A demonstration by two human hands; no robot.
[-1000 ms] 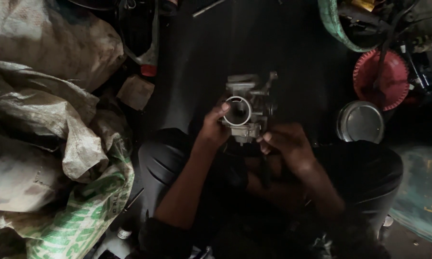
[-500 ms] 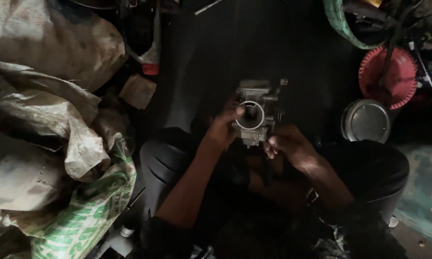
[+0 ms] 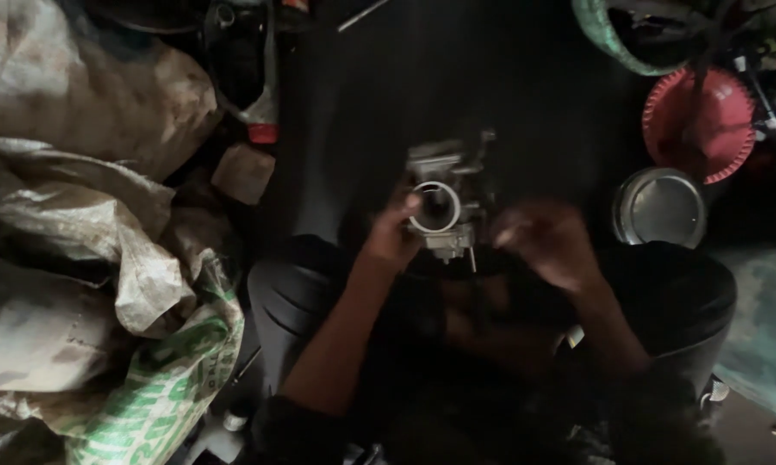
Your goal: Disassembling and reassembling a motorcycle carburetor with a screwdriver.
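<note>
Carburettor (image 3: 446, 202) right in the middle of the head view, a grey metal body with a round pale-rimmed bore facing up at the camera, held above the person's dark-clad lap. Left hand (image 3: 394, 232) is clamped on its left side, thumb lying across the rim of that bore. Right hand (image 3: 547, 241) sits just to the right of the metal body, fingers curled and blurred; whether it actually touches or grips the part, I cannot tell. So the hands are apart, one each side of the piece. Out to the right on the dark floor lies a round shiny metal lid (image 3: 659, 207), and above it a red ribbed disc (image 3: 698, 120). Along the left edge, a heap of crumpled sacks (image 3: 78, 258), one with green print. A small red-capped bottle (image 3: 259, 103) stands near the top, well away from the hands.
</note>
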